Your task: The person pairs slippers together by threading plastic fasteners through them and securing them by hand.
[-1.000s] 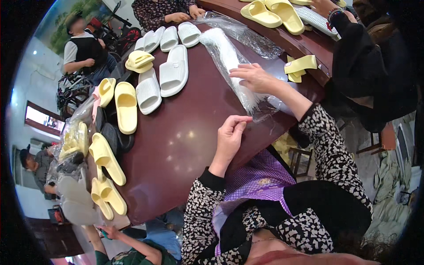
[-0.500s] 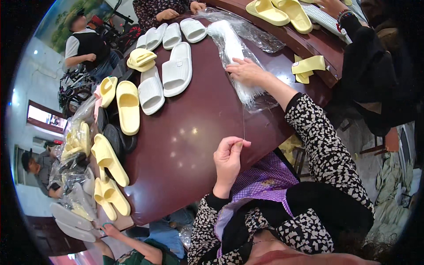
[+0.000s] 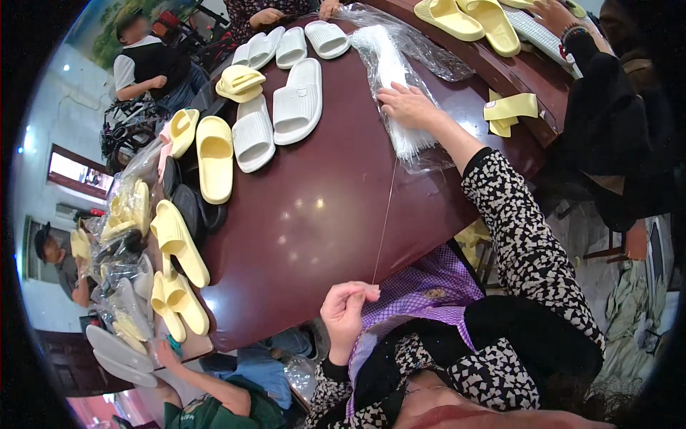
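Observation:
My left hand [image 3: 348,307] is near the front edge of the dark red table [image 3: 314,214], its fingertips pinched on the end of a thin white string [image 3: 384,214]. The string runs up the table to a bundle of white strings [image 3: 391,79] lying in a clear plastic bag [image 3: 429,64]. My right hand [image 3: 407,106] rests flat on that bundle, fingers spread, pressing it down. My sleeves are black and white patterned.
White slippers [image 3: 296,104] and yellow slippers [image 3: 213,157] lie across the table's left and far side, with bagged pairs [image 3: 125,214] at the left edge. More yellow slippers [image 3: 471,18] sit at the top right. Other people sit around the table.
My left hand has drawn back toward my body, pulling one string out of the bundle. My right hand has stayed on the bundle.

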Demonstrator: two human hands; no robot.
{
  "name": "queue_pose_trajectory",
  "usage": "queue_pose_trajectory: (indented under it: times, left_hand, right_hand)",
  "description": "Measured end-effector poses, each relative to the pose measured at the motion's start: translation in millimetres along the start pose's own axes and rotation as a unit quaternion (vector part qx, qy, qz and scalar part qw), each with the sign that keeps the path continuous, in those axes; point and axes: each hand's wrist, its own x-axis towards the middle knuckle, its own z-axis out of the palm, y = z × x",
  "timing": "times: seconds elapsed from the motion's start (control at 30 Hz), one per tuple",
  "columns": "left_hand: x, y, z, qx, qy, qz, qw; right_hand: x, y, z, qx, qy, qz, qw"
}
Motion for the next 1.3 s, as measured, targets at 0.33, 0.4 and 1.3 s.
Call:
queue_pose_trajectory:
  times: [0.33,0.4,1.3]
  left_hand:
    - [-31.6,44.6,-81.9,-0.033,0.205,0.082,0.975]
    - [-29.7,51.0,-85.9,-0.03,0.235,0.1,0.966]
    - [49.4,56.6,-136.6,0.046,0.251,0.047,0.966]
  right_hand:
    - [9.5,8.0,12.9,-0.033,0.081,-0.022,0.996]
    - [2.8,15.4,10.9,-0.036,0.13,-0.034,0.99]
    - [-77.9,-188.3,-18.2,0.697,-0.103,-0.104,0.701]
